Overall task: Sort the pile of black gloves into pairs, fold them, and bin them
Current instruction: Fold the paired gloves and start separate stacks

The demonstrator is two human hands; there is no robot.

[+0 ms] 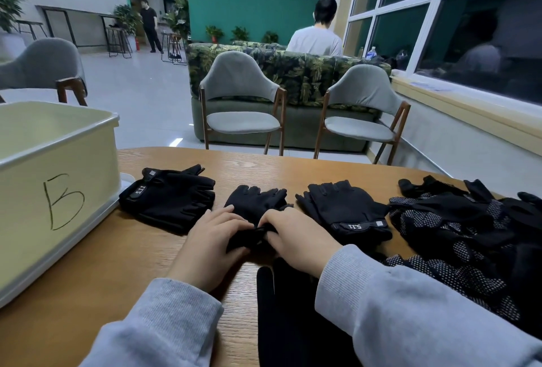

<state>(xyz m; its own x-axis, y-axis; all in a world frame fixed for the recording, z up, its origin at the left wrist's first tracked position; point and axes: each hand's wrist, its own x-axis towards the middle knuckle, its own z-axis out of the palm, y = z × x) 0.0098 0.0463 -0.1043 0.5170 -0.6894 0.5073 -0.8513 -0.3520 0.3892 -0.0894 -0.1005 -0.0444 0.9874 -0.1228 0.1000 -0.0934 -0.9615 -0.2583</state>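
your left hand [215,239] and your right hand [293,237] meet at the middle of the wooden tabletop [164,252], both working the same black fingerless glove pair [256,205]. the fingers of each hand curl over its near, wrist end and pinch the bunched fabric between them, while the cut finger ends of the glove point away from you and lie flat on the wood.

to the left of it sits another fingerless pair [168,198], stacked, with a "5.11" wrist strap facing the bin. that pair lies just beside the cream bin [58,161], which stands at the left edge of the tabletop and has a hand-drawn "b" on its near wall. to the right of the glove you hold lies a third fingerless pair [347,211], its "5.11" strap turned toward you.

further right, the unsorted pile of gloves [469,234] spreads to the table's right edge; several show white grip dots on the palms. one more long black glove [290,314] lies close to you, between your grey sleeves, partly under your right forearm.

beyond the tabletop stand two grey chairs [243,102] and a leaf-print sofa [299,73].
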